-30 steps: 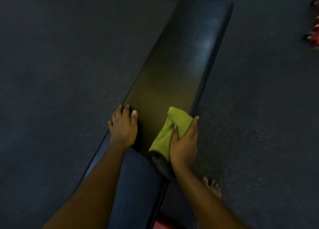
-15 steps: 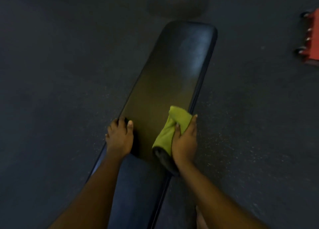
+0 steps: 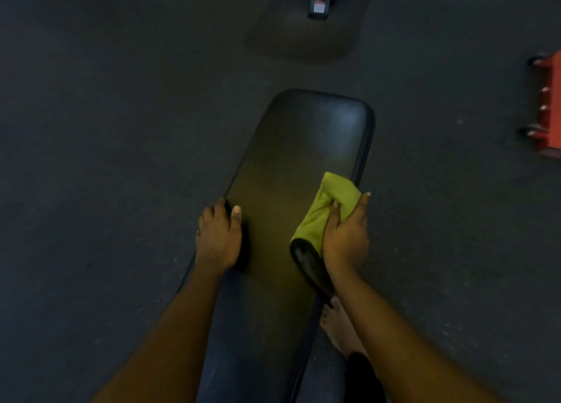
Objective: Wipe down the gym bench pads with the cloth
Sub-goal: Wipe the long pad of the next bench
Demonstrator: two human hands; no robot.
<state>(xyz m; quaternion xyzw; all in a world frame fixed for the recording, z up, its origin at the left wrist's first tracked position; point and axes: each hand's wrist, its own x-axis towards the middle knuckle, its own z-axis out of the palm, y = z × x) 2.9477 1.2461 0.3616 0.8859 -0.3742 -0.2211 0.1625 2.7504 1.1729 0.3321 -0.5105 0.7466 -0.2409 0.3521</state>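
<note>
A long black bench back pad (image 3: pixel 300 153) runs away from me, and a second black seat pad (image 3: pixel 255 336) lies nearer, between my forearms. My right hand (image 3: pixel 344 238) grips a folded yellow-green cloth (image 3: pixel 326 211) against the back pad's right edge, near its lower corner. My left hand (image 3: pixel 218 235) rests on the pad's left edge, fingers curled over the side and thumb on top.
Dark rubber gym floor (image 3: pixel 106 129) surrounds the bench. A red wheeled frame (image 3: pixel 546 105) stands at the right edge. A metal equipment foot (image 3: pixel 318 6) sits on a dark mat at the top. My bare foot (image 3: pixel 340 326) is on the floor right of the bench.
The view has tilted up, so the pad's far end and the equipment beyond now show. Both hands stay at the same spots on the pad, the cloth barely shifted.
</note>
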